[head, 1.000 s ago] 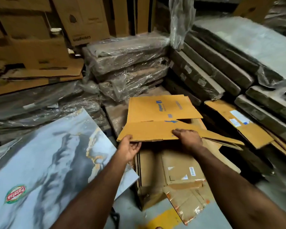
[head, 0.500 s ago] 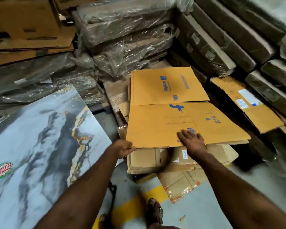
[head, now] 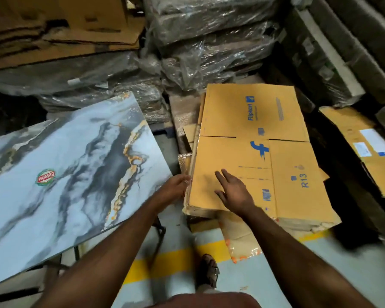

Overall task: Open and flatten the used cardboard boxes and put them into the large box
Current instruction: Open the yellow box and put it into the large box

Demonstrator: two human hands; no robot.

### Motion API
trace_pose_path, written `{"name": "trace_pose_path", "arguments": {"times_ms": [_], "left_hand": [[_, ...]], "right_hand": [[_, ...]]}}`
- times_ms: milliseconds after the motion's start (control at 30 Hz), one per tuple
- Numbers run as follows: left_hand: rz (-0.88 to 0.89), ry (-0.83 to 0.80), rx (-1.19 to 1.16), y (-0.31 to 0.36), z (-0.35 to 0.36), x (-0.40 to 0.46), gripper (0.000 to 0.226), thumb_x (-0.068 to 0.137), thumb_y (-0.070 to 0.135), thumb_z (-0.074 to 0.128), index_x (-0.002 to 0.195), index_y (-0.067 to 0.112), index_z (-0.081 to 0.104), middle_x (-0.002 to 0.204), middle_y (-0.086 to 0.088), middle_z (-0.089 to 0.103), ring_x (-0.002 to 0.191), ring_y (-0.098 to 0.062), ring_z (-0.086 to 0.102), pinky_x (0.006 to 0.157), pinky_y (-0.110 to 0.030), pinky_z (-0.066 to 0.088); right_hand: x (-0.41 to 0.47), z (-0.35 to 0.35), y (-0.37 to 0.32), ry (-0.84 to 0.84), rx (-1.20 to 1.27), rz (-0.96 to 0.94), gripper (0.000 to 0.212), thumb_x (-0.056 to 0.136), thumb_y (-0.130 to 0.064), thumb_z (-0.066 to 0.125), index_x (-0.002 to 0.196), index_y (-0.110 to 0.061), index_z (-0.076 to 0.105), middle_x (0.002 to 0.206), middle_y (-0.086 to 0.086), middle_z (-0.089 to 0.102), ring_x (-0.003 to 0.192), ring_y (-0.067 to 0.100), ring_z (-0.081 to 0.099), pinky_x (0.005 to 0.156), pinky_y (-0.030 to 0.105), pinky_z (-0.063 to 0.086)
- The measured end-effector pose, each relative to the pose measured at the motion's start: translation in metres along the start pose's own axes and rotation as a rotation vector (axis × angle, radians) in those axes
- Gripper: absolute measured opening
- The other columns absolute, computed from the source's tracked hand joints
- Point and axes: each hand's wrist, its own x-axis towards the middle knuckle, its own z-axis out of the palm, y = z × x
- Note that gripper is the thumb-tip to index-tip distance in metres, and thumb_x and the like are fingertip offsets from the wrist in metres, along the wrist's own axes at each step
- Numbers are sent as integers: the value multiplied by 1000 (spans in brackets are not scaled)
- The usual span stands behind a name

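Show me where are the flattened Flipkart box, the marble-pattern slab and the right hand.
flattened Flipkart box [head: 249,121], head view, on its upper panel left of the printed logo.
marble-pattern slab [head: 76,165], head view, on the middle of its face.
right hand [head: 233,192], head view, on the back of the hand.

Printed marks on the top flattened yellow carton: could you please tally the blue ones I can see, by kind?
On the flattened yellow carton, under the open right hand:
Brand wordmark: 1
Large f logo: 1
R13 code: 1
Barcode: 1
Total: 4
Smaller blue specks are too blurred to sort.
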Motion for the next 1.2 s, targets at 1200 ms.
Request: {"name": "trace_pose_path", "arguments": {"times_ms": [1200], "left_hand": [[-78, 1890, -374, -334, -305, -760, 28, 99, -6, 43, 108, 10, 64, 103, -2, 69, 102, -17, 66, 95, -28, 51]], "right_hand": [[-239, 108, -904, -169, 515, -1621, 79, 98, -66, 19, 152, -10, 32, 155, 13, 35, 144, 27, 31, 113, 49, 33]]}}
